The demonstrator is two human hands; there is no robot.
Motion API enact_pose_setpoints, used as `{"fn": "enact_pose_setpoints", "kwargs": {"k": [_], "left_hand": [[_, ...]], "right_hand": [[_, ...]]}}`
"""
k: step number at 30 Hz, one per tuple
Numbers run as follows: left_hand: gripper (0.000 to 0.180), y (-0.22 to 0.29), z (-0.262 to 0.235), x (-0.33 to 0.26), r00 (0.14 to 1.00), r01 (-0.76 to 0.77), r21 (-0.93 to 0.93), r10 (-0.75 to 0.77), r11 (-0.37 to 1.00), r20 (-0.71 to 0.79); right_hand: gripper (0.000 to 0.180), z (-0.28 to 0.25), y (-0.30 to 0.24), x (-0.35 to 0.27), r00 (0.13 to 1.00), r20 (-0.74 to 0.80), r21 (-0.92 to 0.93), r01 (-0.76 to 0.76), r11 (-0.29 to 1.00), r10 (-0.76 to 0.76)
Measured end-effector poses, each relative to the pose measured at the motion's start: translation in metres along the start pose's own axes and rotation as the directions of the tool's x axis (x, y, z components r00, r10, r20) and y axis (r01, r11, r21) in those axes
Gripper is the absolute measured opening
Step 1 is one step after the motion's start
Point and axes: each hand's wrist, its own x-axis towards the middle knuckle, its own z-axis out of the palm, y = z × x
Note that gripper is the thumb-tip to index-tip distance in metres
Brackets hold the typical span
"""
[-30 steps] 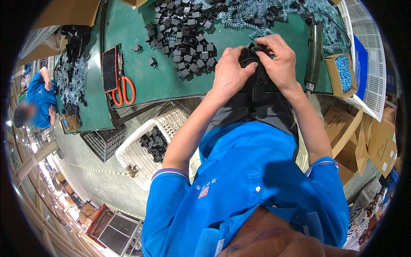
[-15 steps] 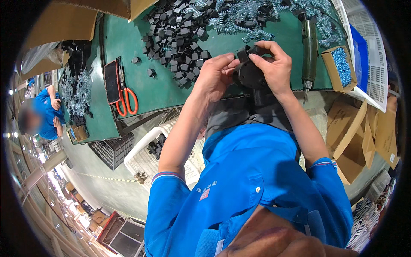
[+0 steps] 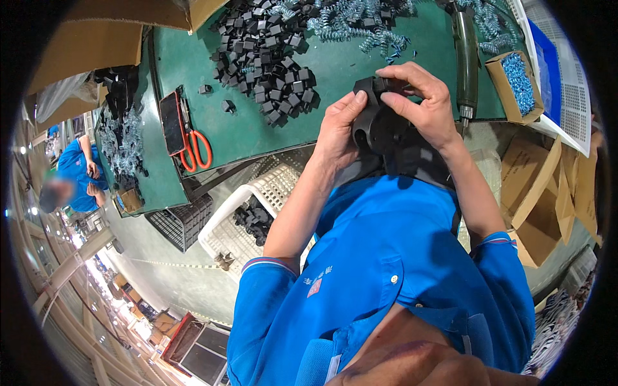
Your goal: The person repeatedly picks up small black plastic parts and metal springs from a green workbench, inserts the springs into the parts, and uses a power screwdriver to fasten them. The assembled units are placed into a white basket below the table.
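Both hands hold a black moulded plastic part (image 3: 373, 125) above my lap, at the near edge of the green table. My left hand (image 3: 339, 128) grips its left side, the thumb near its top. From the right, my right hand (image 3: 430, 106) pinches the top of the part between thumb and fingers. Whether a small separate piece sits between those fingertips is hidden. A heap of small black plastic blocks (image 3: 273, 71) lies beyond my left hand. Loose coil springs (image 3: 351, 22) are piled farther back. A dark green electric screwdriver (image 3: 465, 64) lies right of my right hand.
A cardboard box of small blue screws (image 3: 518, 83) stands at the table's right edge. Orange-handled scissors (image 3: 198, 151) and a phone (image 3: 171, 122) lie at the left. Below is a white basket (image 3: 215, 222) with black parts. A co-worker (image 3: 80, 174) sits far left.
The black part has turned in my hands, and its lower stem no longer shows. My left fingers have moved up its side. The whole view has shifted slightly.
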Motion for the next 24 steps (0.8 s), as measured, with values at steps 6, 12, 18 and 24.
{"fn": "enact_pose_setpoints", "kwargs": {"k": [6,12,18,24], "left_hand": [[0.035,0.0,0.006,-0.004,0.993,0.1,-0.108,-0.107,0.989,-0.057],[0.037,-0.002,0.005,-0.005,0.996,0.08,-0.085,-0.083,0.993,-0.023],[0.036,-0.004,0.009,-0.006,0.999,0.048,0.018,-0.048,0.999,-0.008],[0.023,0.032,0.032,-0.006,0.985,-0.108,0.602,0.165,0.791,-0.04]], "right_hand": [[0.025,0.004,0.003,-0.008,0.988,-0.103,-0.096,0.108,0.989,-0.118],[0.024,0.008,-0.004,-0.016,0.988,-0.152,0.009,-0.001,1.0,0.003],[0.025,0.003,-0.008,-0.02,0.989,-0.122,-0.141,0.071,0.987,-0.089],[0.023,0.003,-0.004,-0.02,0.985,-0.166,0.047,0.055,0.997,-0.047]]}}
